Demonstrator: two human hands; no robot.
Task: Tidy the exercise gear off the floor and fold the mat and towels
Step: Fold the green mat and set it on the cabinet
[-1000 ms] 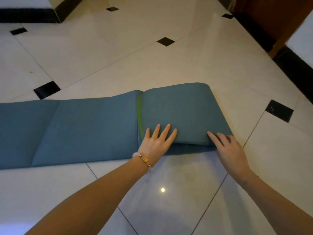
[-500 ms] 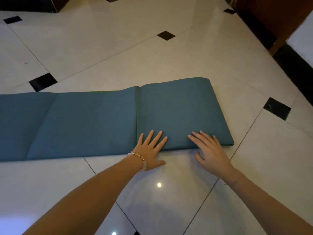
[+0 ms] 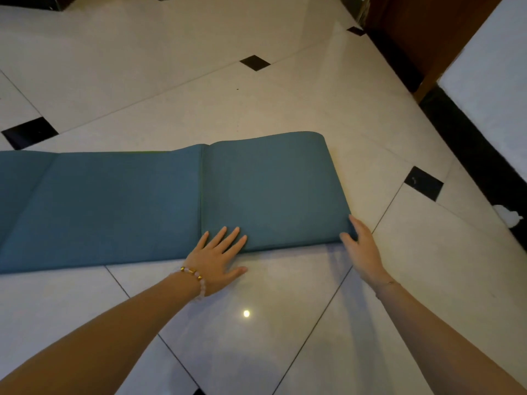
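Only the right end of your mat (image 3: 114, 203) is folded, the rest lying flat on the floor (image 3: 285, 104), while your left hand (image 3: 216, 258) presses the fold with fingers spread and your right hand (image 3: 360, 246) touches its corner, fingers straight.

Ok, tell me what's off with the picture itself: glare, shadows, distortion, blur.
Head view: dim, warm light; one small glare spot on the glossy floor below the left hand; a soft shadow under the right hand; the mat bows slightly toward its left end, likely wide-angle distortion; all of it is sharp, with no motion blur.
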